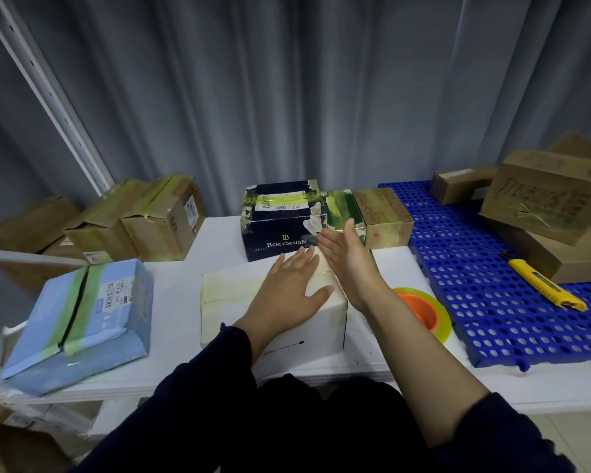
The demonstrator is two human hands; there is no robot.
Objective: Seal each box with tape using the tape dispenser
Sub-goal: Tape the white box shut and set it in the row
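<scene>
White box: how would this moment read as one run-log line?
left hand flat on white box | right hand open at its right edge | tape roll idle beside

Tape roll [423, 310] rt of box [226, 302].

- Just the one view here: a wide-angle head cam sitting above the near edge of the white table [174, 298], looking forward and down.
- Both forearms run up from the bottom edge, so it's close in, with the left hand [287, 288] and right hand [345, 261] landing mid-frame at the white box [229, 302].
- Grey curtain [287, 97] fills the top half, straight ahead behind the table.
</scene>
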